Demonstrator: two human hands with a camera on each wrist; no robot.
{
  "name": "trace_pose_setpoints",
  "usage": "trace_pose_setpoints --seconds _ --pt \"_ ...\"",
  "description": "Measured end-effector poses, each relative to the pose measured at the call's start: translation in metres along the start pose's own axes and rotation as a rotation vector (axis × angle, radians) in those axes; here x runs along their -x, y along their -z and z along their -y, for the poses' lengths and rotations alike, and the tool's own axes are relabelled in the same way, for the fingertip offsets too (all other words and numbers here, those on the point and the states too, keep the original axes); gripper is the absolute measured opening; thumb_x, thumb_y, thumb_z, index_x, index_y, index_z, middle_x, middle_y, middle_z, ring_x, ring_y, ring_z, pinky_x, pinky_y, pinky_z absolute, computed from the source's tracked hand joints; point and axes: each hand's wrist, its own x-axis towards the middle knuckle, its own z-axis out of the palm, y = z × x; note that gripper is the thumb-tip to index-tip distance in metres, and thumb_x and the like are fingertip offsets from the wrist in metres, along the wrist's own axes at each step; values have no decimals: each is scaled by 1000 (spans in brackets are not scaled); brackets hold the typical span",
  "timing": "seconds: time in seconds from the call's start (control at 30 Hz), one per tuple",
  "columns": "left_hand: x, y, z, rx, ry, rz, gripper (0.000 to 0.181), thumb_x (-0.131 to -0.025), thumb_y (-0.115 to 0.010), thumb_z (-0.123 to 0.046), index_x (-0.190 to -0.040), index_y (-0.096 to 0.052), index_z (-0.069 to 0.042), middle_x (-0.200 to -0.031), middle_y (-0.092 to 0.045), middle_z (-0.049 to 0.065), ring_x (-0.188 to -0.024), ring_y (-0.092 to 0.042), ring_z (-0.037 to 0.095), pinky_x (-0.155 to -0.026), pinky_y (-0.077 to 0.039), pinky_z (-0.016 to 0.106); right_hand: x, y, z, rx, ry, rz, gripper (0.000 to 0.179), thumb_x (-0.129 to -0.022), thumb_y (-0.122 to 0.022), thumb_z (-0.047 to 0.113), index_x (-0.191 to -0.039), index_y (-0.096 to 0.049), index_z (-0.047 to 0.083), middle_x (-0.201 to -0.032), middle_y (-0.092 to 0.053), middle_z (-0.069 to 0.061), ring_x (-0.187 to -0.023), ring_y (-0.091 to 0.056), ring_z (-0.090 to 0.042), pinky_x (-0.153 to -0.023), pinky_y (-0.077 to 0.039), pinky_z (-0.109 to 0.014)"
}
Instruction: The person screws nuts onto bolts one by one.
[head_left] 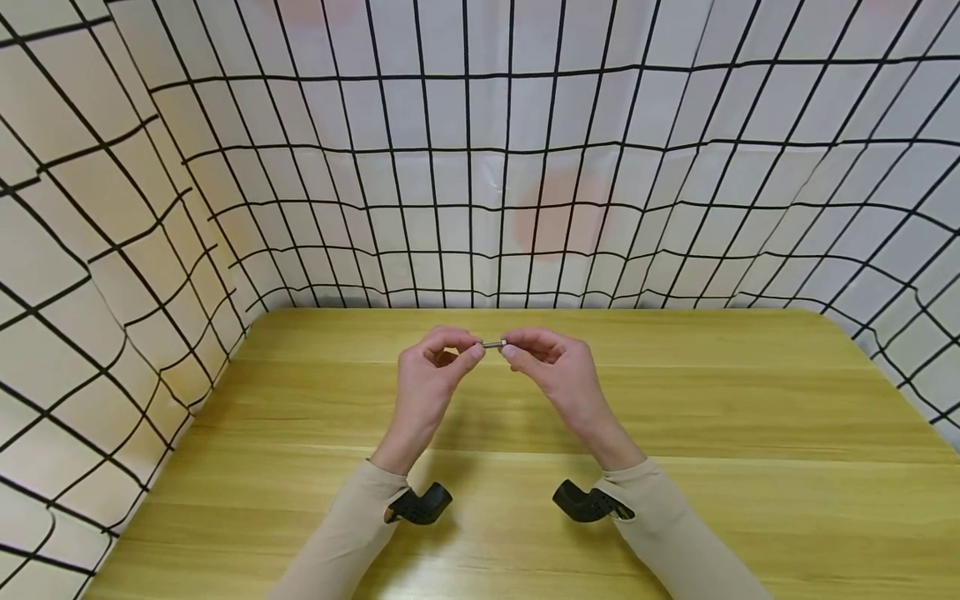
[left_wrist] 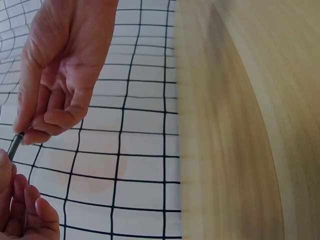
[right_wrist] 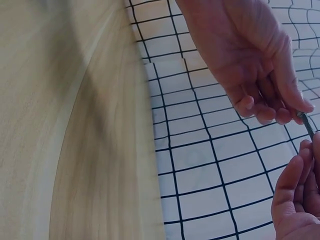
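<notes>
No text, label, brand, number or sign can be read in any of the three views.

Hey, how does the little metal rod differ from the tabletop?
The metal rod is small and slender; the tabletop is broad and flat. The metal rod is grey, while the tabletop is yellow-brown with wood grain. The left hand and right hand pinch the metal rod; the tabletop lies below.
</notes>
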Motion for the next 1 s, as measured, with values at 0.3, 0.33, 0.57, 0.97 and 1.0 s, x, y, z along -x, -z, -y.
trace_pose_setpoints --seconds 0.3,0.33,0.57,0.97,1.0 --pt "-1 1 -7 -20 -46 20 8 -87 -74 -2 -92 -73 4 -93 -66 8 -85 -59 18 -70 -44 26 0 1 -1 -14 13 16 22 -89 -75 13 -105 -72 -1 -95 -71 -11 -82 -65 -25 -79 -55 -36" --pt "-1 1 -7 -27 -50 21 8 -87 -74 -2 -92 -73 3 -93 -66 8 -85 -59 18 -70 -44 26 0 1 -1 -10 14 18 22 -89 -75 14 -105 -72 -1 -94 -71 -11 -81 -64 -24 -79 -55 -37" --pt "-1 0 -7 -61 -83 31 7 -85 -74 3 -91 -72 5 -94 -65 13 -84 -57 15 -70 -43 25 0 0 -1 -18 -11 9 24 -90 -74 15 -104 -71 -4 -91 -70 -12 -77 -63 -19 -77 -55 -33" --pt "5 -3 -29 -201 -184 30 6 -83 -74 6 -87 -71 6 -91 -65 15 -85 -59 31 -73 -43 33 -1 1 -1 -21 -32 8 25 -91 -73 15 -102 -69 -6 -88 -68 -13 -75 -62 -18 -76 -54 -32" --pt "4 -3 -25 -203 -189 32 6 -83 -75 6 -88 -71 5 -91 -65 15 -85 -59 31 -73 -43 34 -1 1 -1 -18 -34 11 25 -91 -73 16 -102 -69 -6 -89 -68 -16 -76 -62 -19 -76 -54 -32"
